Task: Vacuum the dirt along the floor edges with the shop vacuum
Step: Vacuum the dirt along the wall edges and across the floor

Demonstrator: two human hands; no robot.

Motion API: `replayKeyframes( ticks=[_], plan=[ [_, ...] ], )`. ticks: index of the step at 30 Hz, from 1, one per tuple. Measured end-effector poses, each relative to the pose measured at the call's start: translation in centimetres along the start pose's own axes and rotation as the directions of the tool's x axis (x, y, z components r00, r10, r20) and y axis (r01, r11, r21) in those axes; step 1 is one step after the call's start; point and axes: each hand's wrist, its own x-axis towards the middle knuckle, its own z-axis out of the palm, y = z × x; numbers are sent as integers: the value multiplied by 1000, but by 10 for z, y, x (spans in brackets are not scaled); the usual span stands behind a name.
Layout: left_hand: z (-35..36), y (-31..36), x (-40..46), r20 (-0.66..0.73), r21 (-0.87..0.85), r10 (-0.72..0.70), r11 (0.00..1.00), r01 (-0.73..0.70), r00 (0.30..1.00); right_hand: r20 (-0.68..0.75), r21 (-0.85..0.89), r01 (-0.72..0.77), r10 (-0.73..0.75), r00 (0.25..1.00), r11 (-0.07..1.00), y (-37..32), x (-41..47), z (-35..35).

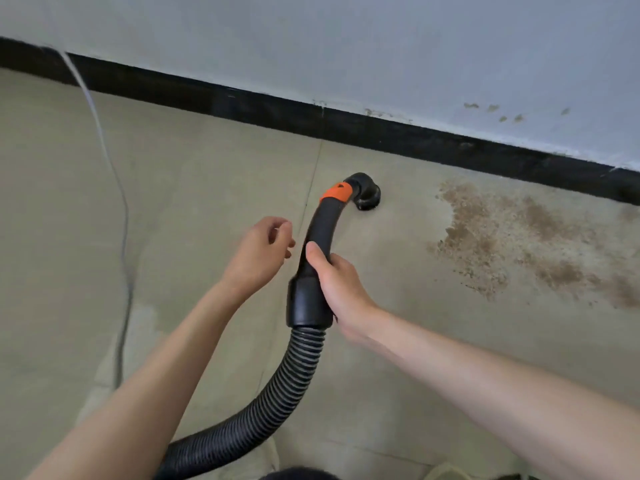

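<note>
My right hand grips the black curved handle of the vacuum hose, thumb lying along its top. An orange collar joins the handle to a short black nozzle that points down at the beige floor near the black baseboard. The ribbed black hose curves back toward the lower left. My left hand hovers just left of the handle, fingers loosely curled, holding nothing. A wide patch of brown dirt lies on the floor to the right of the nozzle.
A grey cord runs down the wall and across the floor at the left. A tile joint crosses the floor behind the handle. The pale wall above the baseboard carries a few brown specks at the right.
</note>
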Motion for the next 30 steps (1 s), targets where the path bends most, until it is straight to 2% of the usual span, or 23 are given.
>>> replayKeyframes(
  ticks=[3, 6, 12, 18, 22, 25, 30],
  plan=[
    [-68, -2, -25, -203, 240, 74, 971, -23, 976, 48, 30, -79, 77, 996, 996, -37, -4, 42],
    [-135, 10, -63, -265, 467, 149, 884, -8, 953, 109, -99, -64, 74, 991, 993, -77, -27, 79],
    [-247, 56, -156, -382, 619, 104, 766, 170, 918, 324, -250, 46, 39, 945, 967, -188, -106, 148],
    [-338, 123, -267, -557, 551, 53, 771, 321, 829, 464, -331, 90, 78, 882, 939, -314, -204, 220],
    [-395, 162, -345, -654, 452, -56, 771, 448, 755, 510, -437, 176, 82, 856, 882, -378, -280, 270],
    [-431, 189, -403, -733, 361, -118, 767, 530, 670, 571, -475, 241, 88, 816, 847, -414, -339, 307],
    [-454, 216, -492, -817, 246, -186, 744, 621, 546, 704, -541, 391, 146, 695, 745, -433, -433, 354]
  ],
)
